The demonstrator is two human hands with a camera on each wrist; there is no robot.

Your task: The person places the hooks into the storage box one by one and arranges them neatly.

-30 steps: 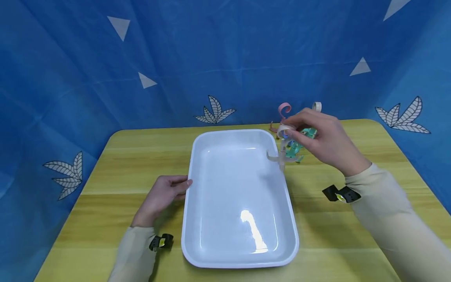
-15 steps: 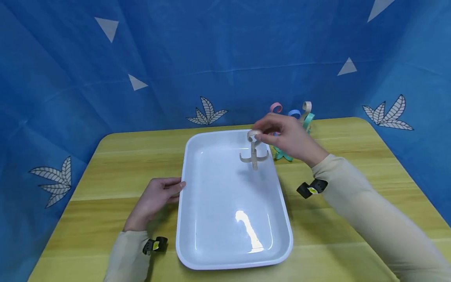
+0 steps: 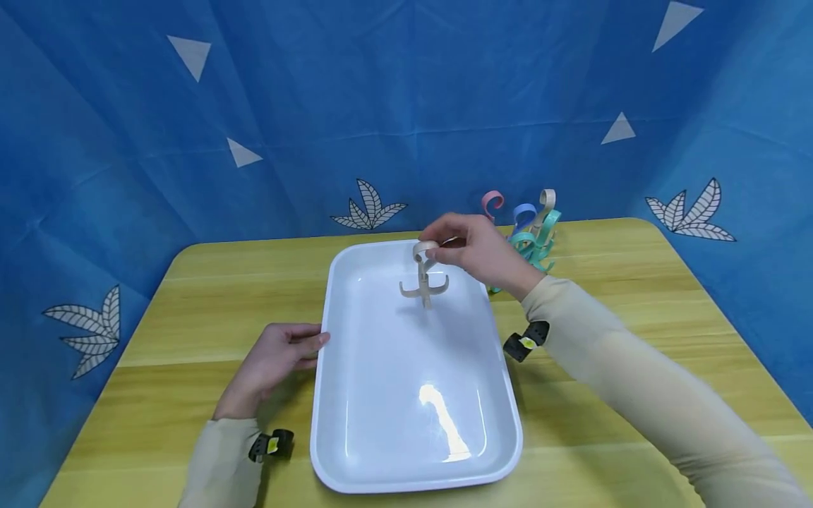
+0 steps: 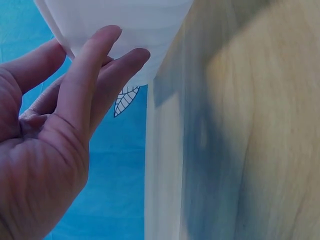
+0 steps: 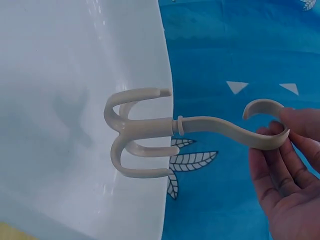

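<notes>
In my right hand [image 3: 485, 248] is a beige hanging hook [image 3: 423, 286], pinched by its curled top between thumb and fingers. It hangs upright over the far part of a white tray [image 3: 322, 395], prongs downward. The right wrist view shows the hook [image 5: 145, 129] whole: an S-shaped neck, a small collar and several upturned prongs. At the tray's left side, my left hand [image 3: 276, 363] holds the rim, thumb over the edge. Its fingers [image 4: 82, 82] lie against the outer wall in the left wrist view.
More hanging hooks stand clustered at the back right of the wooden table [image 3: 190, 303]: a pink hook [image 3: 492, 201], a blue hook [image 3: 524, 214], another beige hook [image 3: 547, 198] and green hooks [image 3: 541, 245], partly behind my right hand. A blue patterned curtain [image 3: 305, 85] rises behind the table.
My right hand has carried the beige hook leftward from beside the cluster to over the tray. More of the other hooks now shows. The left hand keeps its place at the rim.
</notes>
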